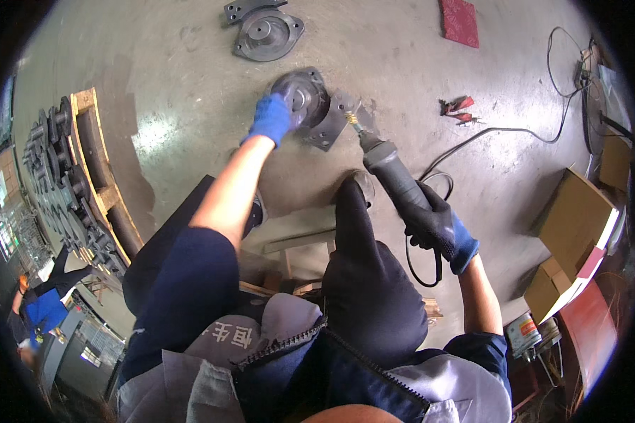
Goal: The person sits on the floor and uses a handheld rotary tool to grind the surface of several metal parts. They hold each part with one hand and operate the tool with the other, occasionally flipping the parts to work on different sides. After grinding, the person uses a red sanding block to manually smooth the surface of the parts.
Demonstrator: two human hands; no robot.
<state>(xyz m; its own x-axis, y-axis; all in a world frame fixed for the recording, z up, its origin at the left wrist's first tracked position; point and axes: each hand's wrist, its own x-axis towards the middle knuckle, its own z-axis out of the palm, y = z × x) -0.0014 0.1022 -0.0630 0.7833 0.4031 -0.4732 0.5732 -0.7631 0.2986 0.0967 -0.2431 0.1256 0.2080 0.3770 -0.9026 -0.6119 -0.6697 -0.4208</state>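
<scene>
My left hand (269,121), in a blue glove, grips the near left side of a dark metal part (310,88). The part has a round flange with a central boss, joined to a plate with holes, and it lies on the floor. My right hand (436,222), in a dark-palmed blue glove, is wrapped round the body of a black corded die grinder (395,173). Its brassy, spiral-looking tip (351,118) points at the plate's right edge; whether it touches cannot be made out. A similar flanged part (264,35) rests farther off.
Red-handled pliers (461,109) lie to the right, beside the trailing power cord (504,130). A red sheet (460,22) is at the far right. On the left, a wooden pallet (102,166) bears several dark metal parts. Cardboard boxes (568,225) stand right; another person (42,310) is at left.
</scene>
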